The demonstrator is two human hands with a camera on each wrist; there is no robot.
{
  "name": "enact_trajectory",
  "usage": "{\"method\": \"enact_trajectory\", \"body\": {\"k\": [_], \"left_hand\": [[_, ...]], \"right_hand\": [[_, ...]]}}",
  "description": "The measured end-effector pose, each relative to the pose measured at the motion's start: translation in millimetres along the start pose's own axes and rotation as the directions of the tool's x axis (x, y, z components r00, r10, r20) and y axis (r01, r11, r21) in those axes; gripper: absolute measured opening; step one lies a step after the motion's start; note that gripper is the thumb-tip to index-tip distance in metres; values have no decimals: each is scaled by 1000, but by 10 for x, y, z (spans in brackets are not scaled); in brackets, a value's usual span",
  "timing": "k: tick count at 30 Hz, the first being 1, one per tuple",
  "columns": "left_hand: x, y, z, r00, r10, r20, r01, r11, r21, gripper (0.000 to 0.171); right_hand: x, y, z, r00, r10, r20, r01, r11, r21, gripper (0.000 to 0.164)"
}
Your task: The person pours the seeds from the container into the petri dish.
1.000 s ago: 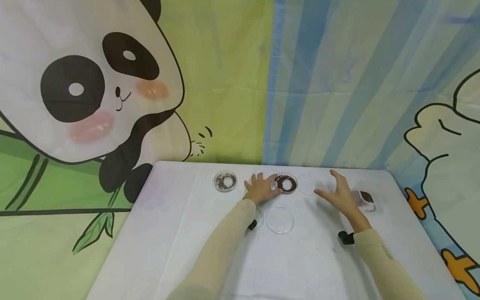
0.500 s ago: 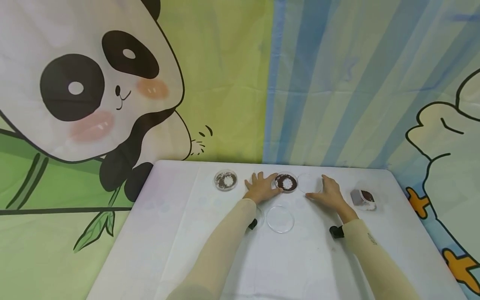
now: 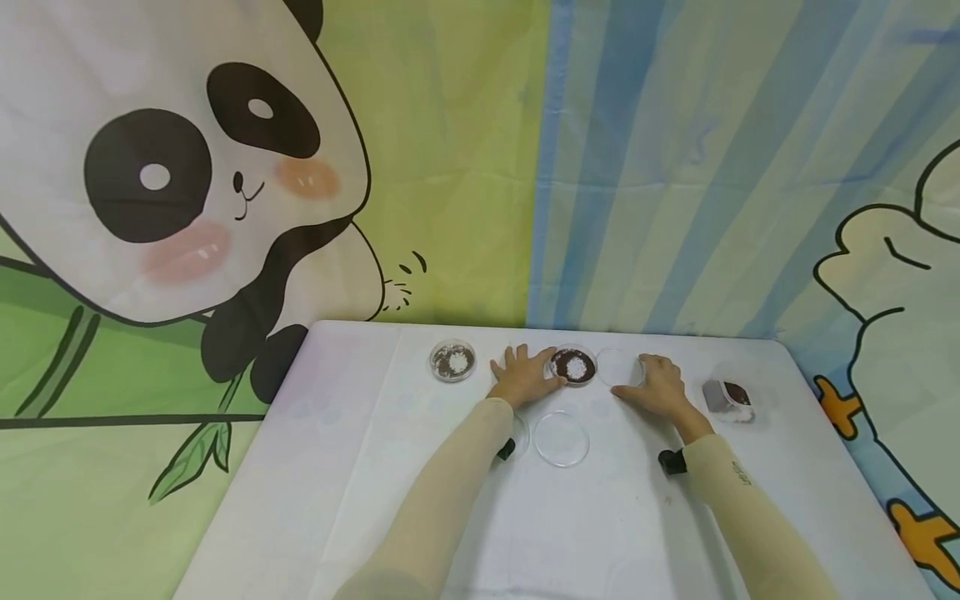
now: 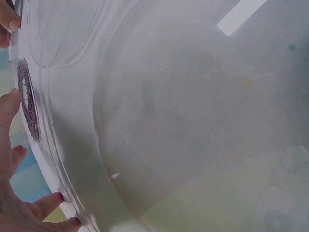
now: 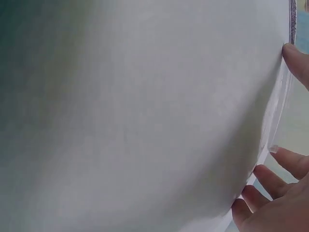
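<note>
My left hand (image 3: 519, 379) rests at the back of the white table, thumb and index finger around the near left side of a clear petri dish (image 3: 573, 366). That dish holds dark brown granules with a white patch in the middle. Its other fingers spread on the table, as the left wrist view also shows. To the right, my right hand (image 3: 660, 390) has thumb and index finger at the rim of a clear round petri dish part (image 3: 619, 367). In the right wrist view its thumb (image 5: 295, 60) and fingers touch down along the table, with the clear rim between them.
Another petri dish (image 3: 452, 361) of brown and white granules stands at the back left. Two clear round dish parts lie nearer, one (image 3: 562, 438) in full and one partly under the left wrist. A tilted grey container (image 3: 727, 400) with brown and white contents is at right.
My right hand has moved left and down onto the rim of the clear dish part, and its fingers have drawn in slightly. The left hand has stayed at its dish.
</note>
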State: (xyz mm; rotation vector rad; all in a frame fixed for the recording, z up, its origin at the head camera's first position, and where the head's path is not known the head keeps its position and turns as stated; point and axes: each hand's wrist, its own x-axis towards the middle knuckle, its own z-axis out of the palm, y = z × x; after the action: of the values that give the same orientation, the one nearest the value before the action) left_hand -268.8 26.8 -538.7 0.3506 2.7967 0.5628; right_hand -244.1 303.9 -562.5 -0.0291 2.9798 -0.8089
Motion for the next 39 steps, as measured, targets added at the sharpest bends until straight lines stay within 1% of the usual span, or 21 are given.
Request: {"method": "enact_trajectory", "body": {"k": [8,17,21,26,28,36,39], "left_hand": [[55,-20,24,1000,8,-28,-8,1000,7,71],[27,-16,-4,1000,6,-28,-6,1000,0,71],[22,-12,5,1000,-2,-27,2,1000,3,71],[13,-6,6,1000,-6,-20,6,1000,0,70],[12,-9,6,1000,-5,-18,5,1000,1,70],[25,-15,34,1000,-9,-16,9,1000,7,70],[28,-15,48,1000,-8,-19,8,1000,11,70]], "right_hand": [[-37,-50,-92,1000,4,15,-5,997,73,100],[-82,-95,-146,999,-19,-27,22,992,125,101],[-93,-102,-139,997,-49,-58,58,986,155,101],[-105,-104,-140,985,-129,-114,147,974,172,99],[-107,-111,-144,980,-150,-130,171,969,177,98],[-119,-204,-154,976,-161,-146,190,957,218,99],[-116,-252,-145,975,-172,-142,204,946,252,98]]}}
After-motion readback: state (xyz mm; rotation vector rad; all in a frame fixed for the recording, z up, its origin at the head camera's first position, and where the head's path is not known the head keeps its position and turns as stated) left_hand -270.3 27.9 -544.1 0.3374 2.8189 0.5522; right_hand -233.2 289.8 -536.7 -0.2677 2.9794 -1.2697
